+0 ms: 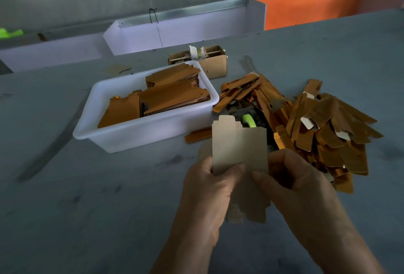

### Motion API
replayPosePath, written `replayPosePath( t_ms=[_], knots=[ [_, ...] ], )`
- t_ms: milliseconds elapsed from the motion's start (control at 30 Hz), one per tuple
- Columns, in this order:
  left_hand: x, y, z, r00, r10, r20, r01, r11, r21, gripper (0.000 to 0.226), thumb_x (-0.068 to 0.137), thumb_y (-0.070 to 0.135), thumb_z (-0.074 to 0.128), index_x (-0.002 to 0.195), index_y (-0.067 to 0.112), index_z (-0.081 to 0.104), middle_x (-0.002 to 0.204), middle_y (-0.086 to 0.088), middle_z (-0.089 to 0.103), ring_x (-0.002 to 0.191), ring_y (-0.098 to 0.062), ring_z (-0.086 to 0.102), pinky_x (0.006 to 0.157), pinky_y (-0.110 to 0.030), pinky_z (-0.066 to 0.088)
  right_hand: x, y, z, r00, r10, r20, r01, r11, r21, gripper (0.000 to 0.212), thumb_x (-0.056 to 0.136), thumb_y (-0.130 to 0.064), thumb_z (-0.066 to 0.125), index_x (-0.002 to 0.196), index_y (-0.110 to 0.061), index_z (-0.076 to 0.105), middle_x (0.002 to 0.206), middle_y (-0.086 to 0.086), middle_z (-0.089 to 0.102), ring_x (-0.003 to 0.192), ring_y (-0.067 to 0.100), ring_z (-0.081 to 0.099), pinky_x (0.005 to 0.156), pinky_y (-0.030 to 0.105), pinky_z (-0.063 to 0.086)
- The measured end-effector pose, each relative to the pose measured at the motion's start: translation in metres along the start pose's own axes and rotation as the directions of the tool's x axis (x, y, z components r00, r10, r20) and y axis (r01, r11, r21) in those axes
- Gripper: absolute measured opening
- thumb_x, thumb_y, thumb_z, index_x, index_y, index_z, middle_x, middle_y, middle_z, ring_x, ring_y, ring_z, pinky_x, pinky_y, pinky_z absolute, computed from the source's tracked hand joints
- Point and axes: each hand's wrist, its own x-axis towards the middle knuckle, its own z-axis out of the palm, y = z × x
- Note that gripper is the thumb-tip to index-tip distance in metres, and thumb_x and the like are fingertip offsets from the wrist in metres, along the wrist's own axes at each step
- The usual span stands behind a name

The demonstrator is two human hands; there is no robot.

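A flat, unfolded cardboard box blank, pale brown with tabs at its top, stands upright in front of me above the grey table. My left hand pinches its lower left part, thumb on the face turned to me. My right hand grips its lower right edge, thumb across the front. The blank's bottom tabs show between my wrists.
A white plastic tub at centre left holds stacks of golden-brown box blanks. A loose pile of similar golden blanks spreads to the right. A green tape roll lies behind the held blank. A small open cardboard box stands further back.
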Motion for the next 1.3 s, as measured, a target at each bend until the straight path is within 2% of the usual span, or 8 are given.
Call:
replayPosePath(
  t_ms=[167, 333, 467, 600, 700, 1033, 1167, 1300],
  knots=[
    [-0.003, -0.001, 0.004, 0.998, 0.057, 0.019, -0.057, 0.998, 0.032, 0.006, 0.081, 0.014, 0.07, 0.077, 0.01, 0.07, 0.066, -0.008, 0.068, 0.056, -0.02, 0.061, 0.049, -0.027, 0.048, -0.01, -0.015, 0.01, 0.996, -0.073, 0.052, 0.066, 0.991, 0.12, 0.03, 0.068, -0.056, 0.054, 0.083, -0.031, 0.051, 0.074, -0.015, 0.066, 0.057, 0.002, 0.063, 0.051, 0.015, 0.05],
    [-0.006, -0.001, -0.004, 0.972, 0.021, 0.233, -0.03, 0.999, 0.035, 0.042, 0.089, 0.047, 0.055, 0.085, 0.007, 0.067, 0.08, -0.018, 0.067, 0.075, -0.031, 0.065, 0.071, -0.037, 0.052, -0.006, -0.009, 0.006, 0.993, -0.069, 0.092, 0.06, 0.994, 0.093, 0.011, 0.084, -0.039, 0.052, 0.084, -0.029, 0.058, 0.068, -0.003, 0.066, 0.062, 0.007, 0.065, 0.053, 0.022, 0.052],
    [-0.008, 0.001, -0.008, 0.96, 0.082, 0.266, -0.112, 0.989, 0.101, 0.03, 0.092, 0.035, 0.058, 0.083, 0.008, 0.067, 0.073, -0.009, 0.062, 0.069, -0.019, 0.059, 0.064, -0.032, 0.047, -0.003, -0.01, 0.001, 0.987, -0.013, 0.163, 0.002, 0.998, 0.068, 0.003, 0.084, -0.025, 0.06, 0.083, -0.027, 0.062, 0.069, -0.005, 0.068, 0.061, 0.005, 0.065, 0.053, 0.015, 0.051],
    [-0.01, 0.003, -0.017, 0.925, 0.001, 0.379, -0.03, 0.997, 0.071, 0.02, 0.093, 0.023, 0.057, 0.083, 0.018, 0.073, 0.071, 0.004, 0.067, 0.068, -0.009, 0.062, 0.062, -0.022, 0.047, -0.001, -0.009, -0.006, 0.999, 0.052, 0.01, -0.052, 0.999, -0.006, 0.038, 0.056, -0.062, 0.056, 0.084, -0.035, 0.056, 0.072, -0.009, 0.064, 0.068, 0.004, 0.062, 0.054, 0.016, 0.045],
    [-0.014, 0.008, -0.019, 0.896, -0.026, 0.443, -0.004, 0.998, 0.067, 0.012, 0.089, 0.021, 0.062, 0.091, 0.025, 0.073, 0.083, 0.007, 0.074, 0.079, -0.007, 0.069, 0.067, -0.018, 0.051, -0.001, -0.009, -0.006, 0.974, 0.164, 0.159, -0.193, 0.962, 0.193, 0.039, 0.054, -0.057, 0.059, 0.082, -0.032, 0.066, 0.076, -0.006, 0.069, 0.074, 0.006, 0.065, 0.068, 0.026, 0.049],
    [-0.021, -0.01, -0.002, 0.987, 0.161, -0.016, -0.156, 0.972, 0.173, 0.008, 0.078, 0.02, 0.076, 0.076, 0.027, 0.073, 0.072, 0.003, 0.071, 0.067, -0.006, 0.067, 0.059, -0.019, 0.052, -0.003, 0.001, 0.003, 0.972, 0.205, 0.112, -0.233, 0.893, 0.384, 0.007, 0.078, -0.022, 0.066, 0.079, -0.028, 0.07, 0.076, 0.008, 0.071, 0.074, 0.021, 0.07, 0.074, 0.042, 0.057],
    [-0.028, -0.014, 0.009, 0.817, 0.577, 0.025, -0.418, 0.561, 0.715, 0.024, 0.064, 0.01, 0.084, 0.084, 0.022, 0.076, 0.07, 0.001, 0.06, 0.068, -0.018, 0.064, 0.052, -0.03, 0.053, -0.006, -0.001, 0.011, 0.965, 0.249, 0.078, -0.258, 0.859, 0.443, 0.009, 0.078, -0.018, 0.067, 0.077, -0.026, 0.071, 0.073, 0.003, 0.072, 0.07, 0.015, 0.069, 0.061, 0.026, 0.055],
    [-0.037, -0.021, 0.023, 0.763, 0.632, 0.136, -0.302, 0.162, 0.939, 0.033, 0.064, 0.012, 0.059, 0.09, 0.006, 0.077, 0.064, -0.006, 0.058, 0.072, -0.024, 0.047, 0.043, -0.026, 0.042, -0.011, -0.004, 0.017, 0.962, 0.269, 0.036, -0.26, 0.877, 0.403, 0.009, 0.079, -0.025, 0.066, 0.073, -0.02, 0.07, 0.068, 0.003, 0.069, 0.066, 0.014, 0.067, 0.06, 0.027, 0.055]
  ],
)
